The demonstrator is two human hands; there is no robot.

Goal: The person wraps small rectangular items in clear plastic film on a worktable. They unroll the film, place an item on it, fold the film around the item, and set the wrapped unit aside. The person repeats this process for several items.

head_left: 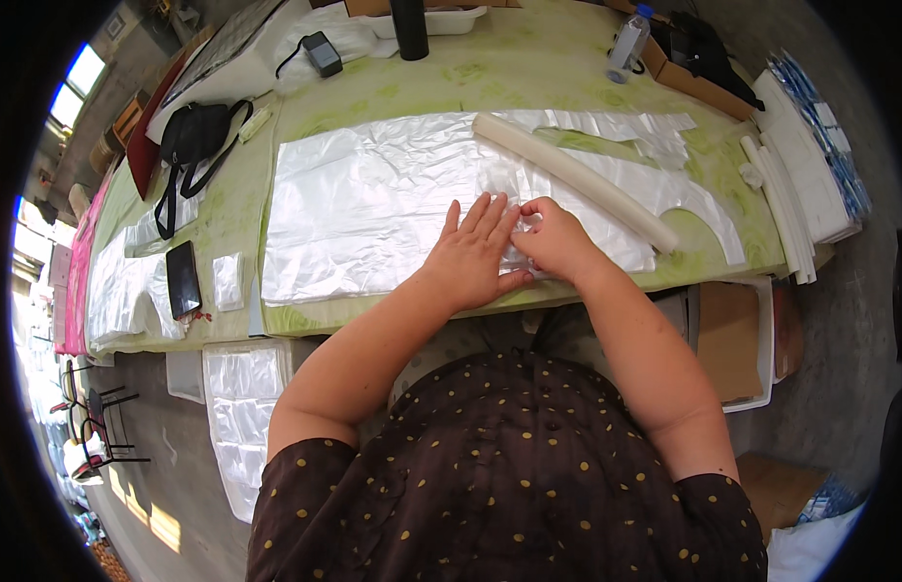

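Note:
A flat stack of clear, crinkled plastic bags [363, 204] lies across the table in front of me, its cut-out handle strips toward the right. My left hand [475, 254] rests flat on the plastic, fingers stretched out and spread a little. Right beside it, my right hand [559, 241] is closed in a pinch, with gathered film under its fingertips; the exact fold it grips is partly hidden. A long off-white tube [577, 182] lies slantwise over the bags, just beyond my right hand.
A green patterned cover [528, 73] spreads over the table. To the left lie a phone [183, 279], a small folded plastic packet [228, 281] and a black bag [194, 136]. A water bottle [628, 47] and a black cylinder [409, 29] stand at the back. White rods [776, 209] lie at the right edge.

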